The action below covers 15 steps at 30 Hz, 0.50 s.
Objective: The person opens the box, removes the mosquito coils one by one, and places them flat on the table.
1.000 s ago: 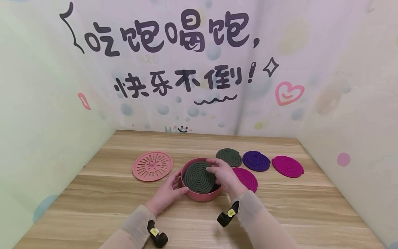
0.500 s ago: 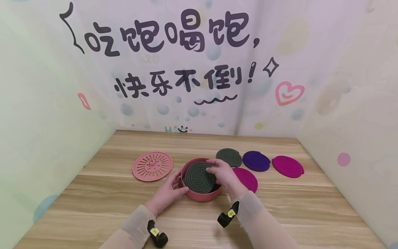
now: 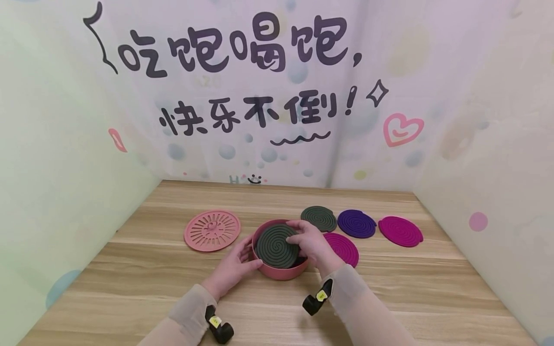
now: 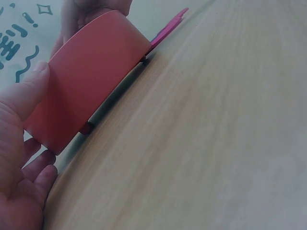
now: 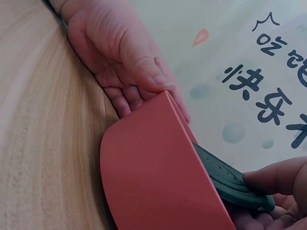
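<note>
Head view: your right hand (image 3: 310, 242) had the dark green coil (image 3: 277, 246) pinched at its right edge, rest of it sitting inside the pink bowl (image 3: 283, 275), left of that grip; your left hand (image 3: 233, 264) held the bowl's opposite side. A magenta coil (image 3: 346, 248) lay just outside the right-hand grip, partly hidden, so a low swing outward could have dragged it. Left wrist view: thumb against the outer wall, fingers round the side, bowl on small feet (image 4: 86, 128); a sideways shove from the right could have skidded it if that hold was light. Right wrist view: thumb on top, fingertips under the coil's edge, which stuck up tilted above the rim. Main risks, my read: early release drops that edge crooked, fingers underneath get caught, or a hard pinch bends the spiral.
</note>
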### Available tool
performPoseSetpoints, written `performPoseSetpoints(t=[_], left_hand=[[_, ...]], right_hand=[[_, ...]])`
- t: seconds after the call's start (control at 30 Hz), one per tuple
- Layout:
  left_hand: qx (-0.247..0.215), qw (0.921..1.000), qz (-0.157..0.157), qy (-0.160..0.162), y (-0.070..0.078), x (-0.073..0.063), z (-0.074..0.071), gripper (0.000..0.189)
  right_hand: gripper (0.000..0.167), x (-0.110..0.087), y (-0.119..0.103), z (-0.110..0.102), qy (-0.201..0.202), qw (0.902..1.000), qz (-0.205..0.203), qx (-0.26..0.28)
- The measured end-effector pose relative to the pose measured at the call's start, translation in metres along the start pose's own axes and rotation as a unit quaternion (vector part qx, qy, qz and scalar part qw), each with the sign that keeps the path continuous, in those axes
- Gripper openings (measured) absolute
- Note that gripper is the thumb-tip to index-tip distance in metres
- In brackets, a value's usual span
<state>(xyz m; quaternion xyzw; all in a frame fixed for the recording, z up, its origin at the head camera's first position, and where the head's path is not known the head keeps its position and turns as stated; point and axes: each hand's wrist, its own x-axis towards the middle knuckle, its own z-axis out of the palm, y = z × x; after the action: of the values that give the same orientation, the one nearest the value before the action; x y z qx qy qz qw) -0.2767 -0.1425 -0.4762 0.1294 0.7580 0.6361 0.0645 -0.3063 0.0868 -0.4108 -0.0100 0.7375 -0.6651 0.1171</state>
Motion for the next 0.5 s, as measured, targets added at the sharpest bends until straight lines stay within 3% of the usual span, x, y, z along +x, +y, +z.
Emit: performPoseSetpoints(t=[0.5], left_hand=[[0.005, 1.0, -0.004, 0.001, 0.0008, -0.0008, -0.0006, 0.079]], right_hand=[[0.043, 0.0014, 0.0017, -0.0007, 0.024, 0.9994, -0.005, 0.025]])
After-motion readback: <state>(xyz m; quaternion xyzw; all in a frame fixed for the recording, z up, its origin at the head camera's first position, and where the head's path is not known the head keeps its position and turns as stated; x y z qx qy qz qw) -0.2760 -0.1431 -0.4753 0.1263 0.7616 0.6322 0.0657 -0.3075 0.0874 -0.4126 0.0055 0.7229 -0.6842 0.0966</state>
